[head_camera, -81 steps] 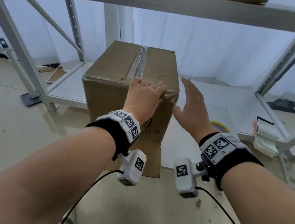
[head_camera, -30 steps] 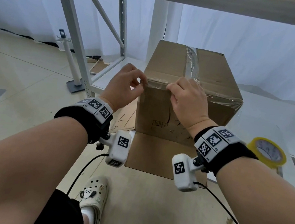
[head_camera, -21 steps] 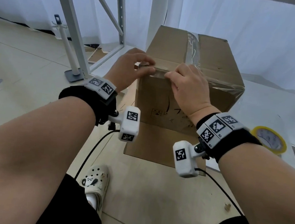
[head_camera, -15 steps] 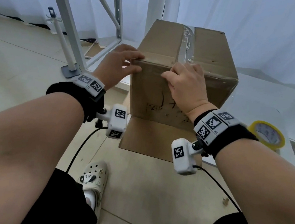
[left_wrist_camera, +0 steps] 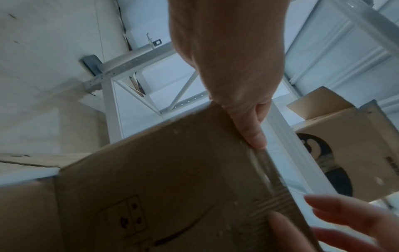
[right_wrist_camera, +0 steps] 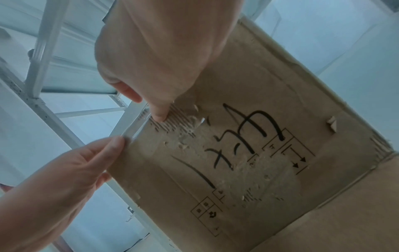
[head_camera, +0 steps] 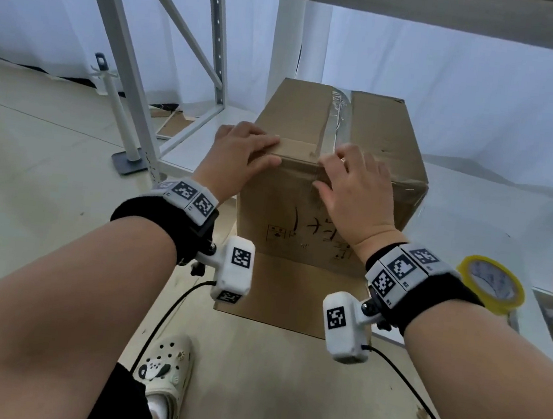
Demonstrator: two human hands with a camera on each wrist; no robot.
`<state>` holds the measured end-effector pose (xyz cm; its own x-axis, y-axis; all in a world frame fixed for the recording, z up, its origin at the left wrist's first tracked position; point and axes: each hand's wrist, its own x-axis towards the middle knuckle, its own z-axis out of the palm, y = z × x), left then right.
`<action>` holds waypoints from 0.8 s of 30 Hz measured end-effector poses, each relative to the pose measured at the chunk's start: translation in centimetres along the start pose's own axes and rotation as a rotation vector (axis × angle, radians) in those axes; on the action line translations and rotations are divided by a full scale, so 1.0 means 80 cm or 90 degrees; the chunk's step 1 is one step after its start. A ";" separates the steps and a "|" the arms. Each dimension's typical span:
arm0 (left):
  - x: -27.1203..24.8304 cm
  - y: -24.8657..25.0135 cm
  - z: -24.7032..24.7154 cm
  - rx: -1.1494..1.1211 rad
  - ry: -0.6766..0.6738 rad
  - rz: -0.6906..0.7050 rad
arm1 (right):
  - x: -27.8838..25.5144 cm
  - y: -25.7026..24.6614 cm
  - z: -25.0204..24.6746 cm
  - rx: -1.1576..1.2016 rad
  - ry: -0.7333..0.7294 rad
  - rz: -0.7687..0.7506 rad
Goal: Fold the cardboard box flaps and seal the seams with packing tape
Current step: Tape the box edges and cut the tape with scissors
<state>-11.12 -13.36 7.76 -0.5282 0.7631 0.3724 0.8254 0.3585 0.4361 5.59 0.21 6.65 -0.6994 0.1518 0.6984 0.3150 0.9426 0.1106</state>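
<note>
A brown cardboard box (head_camera: pixel 335 195) stands upright with its top flaps folded down. Clear tape (head_camera: pixel 339 113) runs along the top middle seam, and more wraps over the near top edge. My left hand (head_camera: pixel 268 149) lies over the near left corner, fingers flat on top and thumb (left_wrist_camera: pixel 252 134) against the front face. To its right, my right hand (head_camera: pixel 327 170) spreads its fingers over the same edge at the seam, its thumb (right_wrist_camera: pixel 157 114) pressing the front face of the box (right_wrist_camera: pixel 259 153). A yellow tape roll (head_camera: pixel 490 283) lies to the right.
The box stands on a flat cardboard sheet (head_camera: pixel 292 297) at the edge of a low white shelf board (head_camera: pixel 474 214). White rack uprights (head_camera: pixel 122 71) and a pole stand (head_camera: pixel 128 163) are at the left. My shoe (head_camera: pixel 164 365) is below. Another printed box (left_wrist_camera: pixel 345 145) sits on a shelf.
The right hand came from beside the box onto its near top edge. Both hands pinched the tape there, then flattened their fingers along the edge. The left hand shifted to the corner.
</note>
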 end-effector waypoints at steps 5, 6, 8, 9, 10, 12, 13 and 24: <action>-0.014 -0.010 0.003 0.009 0.013 0.035 | -0.004 0.002 -0.002 -0.016 0.036 -0.049; -0.017 -0.011 0.003 0.006 0.013 0.035 | -0.005 0.001 -0.001 -0.020 0.033 -0.051; -0.017 -0.009 0.002 0.007 0.003 0.027 | -0.007 0.000 -0.001 -0.020 0.028 -0.047; -0.016 -0.006 0.001 0.021 -0.002 0.022 | -0.007 0.000 -0.001 -0.017 0.025 -0.042; -0.014 -0.003 -0.001 0.043 -0.003 0.019 | -0.008 0.000 -0.001 -0.013 0.022 -0.037; -0.005 0.004 -0.004 0.078 0.011 0.022 | -0.008 0.000 -0.001 -0.001 0.017 -0.029; -0.001 0.008 -0.004 0.082 0.022 0.022 | -0.007 0.001 -0.001 0.005 0.011 -0.026; 0.004 0.013 0.018 0.146 0.039 0.025 | -0.009 -0.001 0.009 -0.011 0.012 -0.008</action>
<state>-10.13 -11.99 7.14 -0.4998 0.7472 0.4381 0.8657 0.4469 0.2254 5.57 0.25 5.63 -0.6907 0.1348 0.7104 0.3180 0.9390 0.1310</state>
